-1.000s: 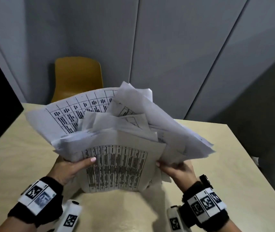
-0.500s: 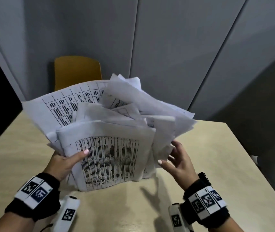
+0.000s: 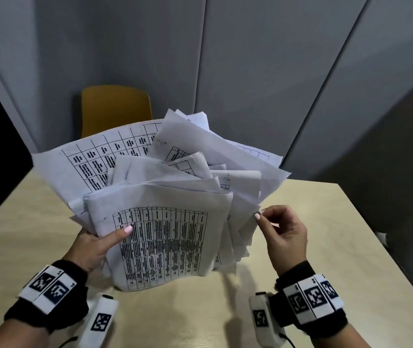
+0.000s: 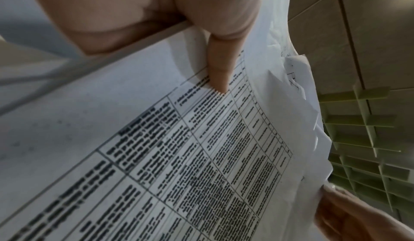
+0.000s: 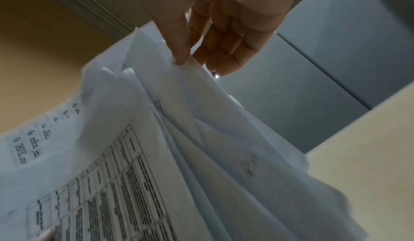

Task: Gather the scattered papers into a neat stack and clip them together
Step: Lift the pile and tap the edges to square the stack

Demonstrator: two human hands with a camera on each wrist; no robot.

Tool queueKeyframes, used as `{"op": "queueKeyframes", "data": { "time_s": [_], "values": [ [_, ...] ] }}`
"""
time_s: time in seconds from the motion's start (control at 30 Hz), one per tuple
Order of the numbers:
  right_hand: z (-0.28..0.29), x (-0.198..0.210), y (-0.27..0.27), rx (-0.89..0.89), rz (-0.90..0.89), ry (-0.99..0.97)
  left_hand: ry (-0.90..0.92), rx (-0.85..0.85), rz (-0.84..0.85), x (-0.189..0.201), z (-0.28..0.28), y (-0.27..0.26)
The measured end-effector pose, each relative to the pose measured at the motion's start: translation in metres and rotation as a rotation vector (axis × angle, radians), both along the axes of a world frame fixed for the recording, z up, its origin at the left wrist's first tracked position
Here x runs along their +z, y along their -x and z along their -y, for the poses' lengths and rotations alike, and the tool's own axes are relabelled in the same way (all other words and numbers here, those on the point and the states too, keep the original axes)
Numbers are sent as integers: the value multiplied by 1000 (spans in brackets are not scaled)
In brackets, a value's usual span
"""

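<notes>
grey wall panels (image 3: 263, 71) fill the back of the room; in front of them a pale wooden tabletop (image 3: 326, 234) spreads wide, with a mustard chair (image 3: 115, 109) tucked behind its far edge; standing on that tabletop, near the middle, is the messy bundle of papers (image 3: 165, 197), upright on its lower edge and fanned out at the top, sheets poking every which way, a printed table facing us; the left hand (image 3: 95, 247) grips the bundle's left side, thumb laid flat across the front sheet, fingers hidden behind; the right hand (image 3: 283, 232) is at the right edge, thumb and forefinger pinching the corner of one loose sheet, the other fingers loosely curled; both wrists wear black bands with white marker tags (image 3: 313, 297)
</notes>
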State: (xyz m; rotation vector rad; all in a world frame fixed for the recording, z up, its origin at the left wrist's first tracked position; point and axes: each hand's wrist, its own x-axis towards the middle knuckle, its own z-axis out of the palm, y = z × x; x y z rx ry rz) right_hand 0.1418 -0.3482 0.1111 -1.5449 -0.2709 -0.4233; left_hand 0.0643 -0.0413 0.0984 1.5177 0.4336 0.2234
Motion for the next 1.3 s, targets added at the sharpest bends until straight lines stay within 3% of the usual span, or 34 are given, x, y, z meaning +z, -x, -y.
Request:
{"op": "queueKeyframes", "data": {
  "time_s": [0.2, 0.43, 0.53, 0.77, 0.9, 0.97, 1.17, 1.3],
  "values": [
    [-11, 55, -7, 111, 168, -38, 15, -86, 52, 4, 2, 3],
    [-33, 101, -4, 222, 243, 139, 57, -20, -30, 1, -2, 5],
    [-38, 97, -6, 202, 230, 202, 68, 25, -88, 0, -1, 5],
    [-26, 82, -11, -66, 299, 106, 122, 5, -130, 9, 6, 7],
    [-25, 69, -7, 34, 290, 171, 112, 17, -132, 8, 6, 7],
    [-25, 62, -6, -14, 317, 243, 75, 6, -115, 5, 3, 6],
    [-15, 59, -11, -142, 297, 32, -41, -66, 7, 16, 9, 7],
    [-16, 55, -10, -17, 263, 99, -68, -41, -9, 14, 9, 6]
  ]
}}
